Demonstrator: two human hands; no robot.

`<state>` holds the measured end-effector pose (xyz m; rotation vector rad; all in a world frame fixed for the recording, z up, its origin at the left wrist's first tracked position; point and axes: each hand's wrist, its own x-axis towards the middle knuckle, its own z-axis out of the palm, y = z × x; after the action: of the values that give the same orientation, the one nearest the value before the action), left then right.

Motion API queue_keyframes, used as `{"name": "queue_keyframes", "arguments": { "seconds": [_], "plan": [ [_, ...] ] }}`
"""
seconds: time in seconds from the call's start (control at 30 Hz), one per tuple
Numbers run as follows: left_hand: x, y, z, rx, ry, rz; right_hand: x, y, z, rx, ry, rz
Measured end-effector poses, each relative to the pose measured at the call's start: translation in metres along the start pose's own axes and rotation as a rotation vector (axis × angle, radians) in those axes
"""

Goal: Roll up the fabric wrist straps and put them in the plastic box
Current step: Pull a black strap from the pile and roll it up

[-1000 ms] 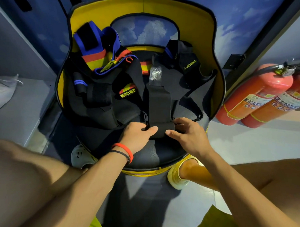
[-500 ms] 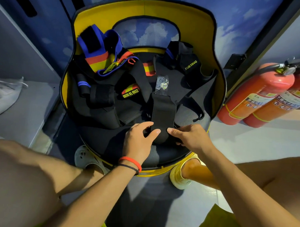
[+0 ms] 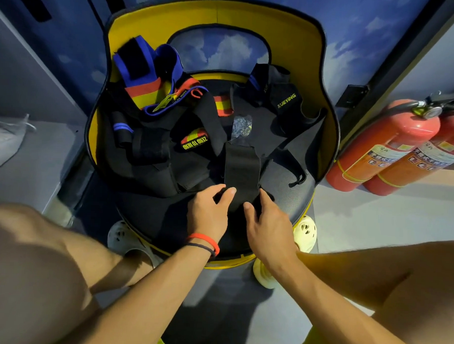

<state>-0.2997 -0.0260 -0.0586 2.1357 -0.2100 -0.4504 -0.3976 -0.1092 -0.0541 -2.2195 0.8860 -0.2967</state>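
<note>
Black strap (image 3: 242, 169) flat on the dark seat of a yellow chair (image 3: 297, 45), running away from the fingers, near end rolled up under both hands. Left hand (image 3: 211, 212) at the roll's left side, thumb tip pressing on top of the fabric, other fingers curled down against it. Right hand (image 3: 266, 224) at the roll's right side, thumb pointing inward just below the left thumb, fingers bent over the strap's right edge; gripping, though how firmly cannot be told. Red band (image 3: 204, 239) and a thin dark band on the left wrist. Beyond the fingertips, a small clear bag (image 3: 241, 124) at the strap's far end. Farther off and left of the fingers, a heap of other straps (image 3: 149, 153), black with blue, red and yellow stripes, one tag reading ZERO TO HERO (image 3: 195, 143). Farther right, a black piece marked XUEYING (image 3: 286, 100). Well to the right of the right hand, two red fire extinguishers (image 3: 391, 146) on the floor against the wall. Below the wrists, pale clogs (image 3: 305, 232) by the chair's base.
</note>
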Motion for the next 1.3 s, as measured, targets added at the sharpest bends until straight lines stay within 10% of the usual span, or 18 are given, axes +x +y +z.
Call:
{"name": "queue_keyframes", "arguments": {
  "seconds": [0.87,1.3],
  "plan": [
    [-0.018,-0.013,-0.029,0.137,-0.200,-0.002,0.013,0.018,-0.017,-0.154,-0.255,0.188],
    [0.014,-0.009,-0.015,0.112,-0.088,0.001,0.004,0.017,-0.010,-0.435,-0.029,-0.503]
  ]
}}
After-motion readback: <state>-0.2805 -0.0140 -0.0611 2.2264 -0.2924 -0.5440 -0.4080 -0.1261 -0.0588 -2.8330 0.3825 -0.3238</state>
